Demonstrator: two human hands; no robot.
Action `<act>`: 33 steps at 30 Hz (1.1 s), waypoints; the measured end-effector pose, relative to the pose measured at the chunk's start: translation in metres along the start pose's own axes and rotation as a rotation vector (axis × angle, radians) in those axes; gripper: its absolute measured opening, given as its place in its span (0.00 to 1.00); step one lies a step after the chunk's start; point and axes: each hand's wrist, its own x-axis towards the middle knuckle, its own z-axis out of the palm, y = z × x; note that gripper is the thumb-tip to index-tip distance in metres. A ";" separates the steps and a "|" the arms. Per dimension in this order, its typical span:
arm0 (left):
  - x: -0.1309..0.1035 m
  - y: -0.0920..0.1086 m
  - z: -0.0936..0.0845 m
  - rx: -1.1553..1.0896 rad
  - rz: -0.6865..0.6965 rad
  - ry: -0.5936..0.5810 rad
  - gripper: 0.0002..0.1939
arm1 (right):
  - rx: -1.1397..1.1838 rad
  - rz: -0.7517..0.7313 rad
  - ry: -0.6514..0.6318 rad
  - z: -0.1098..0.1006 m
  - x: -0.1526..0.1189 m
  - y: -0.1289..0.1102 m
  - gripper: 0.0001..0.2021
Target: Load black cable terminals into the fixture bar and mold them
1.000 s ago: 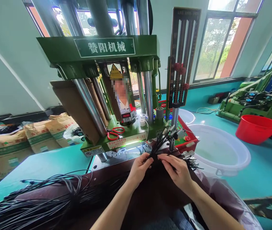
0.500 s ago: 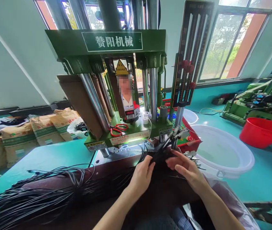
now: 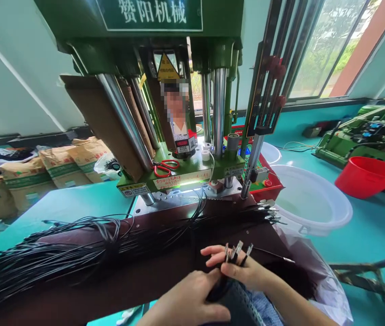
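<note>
Head view, connector-tipped cables (image 3: 234, 257) between both hands (image 3: 194, 294) (image 3: 251, 274)

Cables (image 3: 111, 246) on the table (image 3: 138, 278) before the press (image 3: 219, 108), tub (image 3: 344, 210) to its right

Bright daylight enters through the window (image 3: 328, 54) at right, while a lamp (image 3: 192, 183) glows white below the press (image 3: 188, 174). Glare streaks the steel columns (image 3: 218, 108) and spots the floor (image 3: 301, 154). The table (image 3: 165, 276) sinks into shadow. The left hand (image 3: 192, 294) looks slightly soft; wide-angle distortion tilts the outer walls (image 3: 12, 77).
</note>
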 end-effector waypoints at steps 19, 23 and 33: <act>0.083 0.013 0.027 -1.142 -0.155 0.125 0.24 | -0.454 0.155 0.096 -0.040 0.021 -0.021 0.21; 0.091 0.013 0.033 -1.197 -0.170 0.229 0.25 | -0.482 0.127 0.155 -0.038 0.021 -0.004 0.20; 0.088 -0.003 0.017 -1.390 -0.092 0.341 0.23 | -1.213 0.188 0.285 -0.091 0.080 -0.010 0.18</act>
